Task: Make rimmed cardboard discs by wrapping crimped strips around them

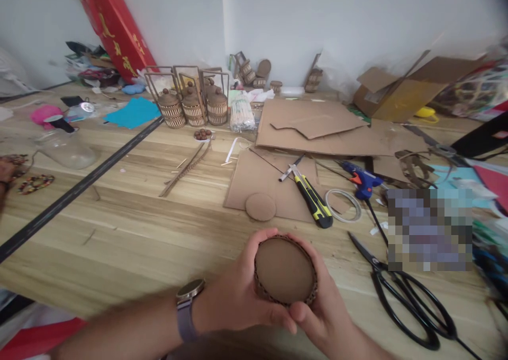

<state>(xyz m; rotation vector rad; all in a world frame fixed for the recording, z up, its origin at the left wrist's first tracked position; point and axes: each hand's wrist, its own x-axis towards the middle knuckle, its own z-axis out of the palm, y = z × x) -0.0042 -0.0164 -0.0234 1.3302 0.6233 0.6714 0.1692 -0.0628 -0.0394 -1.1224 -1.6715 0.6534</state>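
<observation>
Between both palms sits a round cardboard lid, its flat brown face turned up and a ridged corrugated rim around it. My left hand, with a watch on the wrist, wraps its left side. Around the right side curls my right hand, and the two thumbs meet at the near edge. Just beyond lies a loose cardboard disc on a cardboard sheet. A yellow and black utility knife rests on that sheet, with a roll of tape beside it.
Large black scissors lie at the right, near a blue glue gun. Striped lidded baskets with handles stand at the back beside blue sheets. Stacked cardboard fills the back middle. Another person's hand shows at the left edge.
</observation>
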